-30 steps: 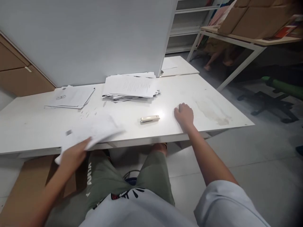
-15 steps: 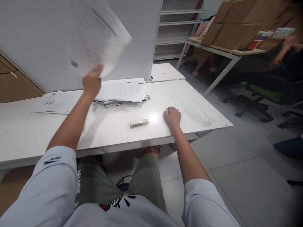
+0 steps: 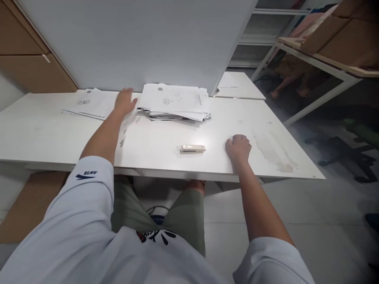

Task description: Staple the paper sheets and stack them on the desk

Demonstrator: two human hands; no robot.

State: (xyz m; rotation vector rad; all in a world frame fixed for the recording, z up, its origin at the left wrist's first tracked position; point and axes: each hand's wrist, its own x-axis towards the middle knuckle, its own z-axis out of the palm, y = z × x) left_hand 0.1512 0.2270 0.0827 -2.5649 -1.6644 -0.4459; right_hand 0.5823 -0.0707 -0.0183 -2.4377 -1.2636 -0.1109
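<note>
My left hand (image 3: 124, 101) is open and holds nothing, with the thumb spread away from the fingers. It hovers just left of a thick stack of printed paper (image 3: 180, 98), whose top sheet bears small drawings and a grey square. On its other side lies a thinner pile of paper (image 3: 94, 103) with a round-eyed drawing. My right hand (image 3: 239, 148) rests on the table with its fingers curled; a bit of something dark shows by them, too hidden to name. A cream stapler (image 3: 192, 148) lies between my arms, nearer the right hand, untouched.
The white table (image 3: 160, 157) backs onto a grey panel (image 3: 133, 43). Cardboard boxes (image 3: 26, 63) stand at the left. Beyond the panel are a second white tabletop (image 3: 239, 85), shelves, and a table (image 3: 322, 65) with boxes. A person's legs (image 3: 293, 79) show under that table.
My left hand has come down and let go of the raised sheet; the stack now has a different sheet on top. The view has turned left and down. My right hand stays on the table.
</note>
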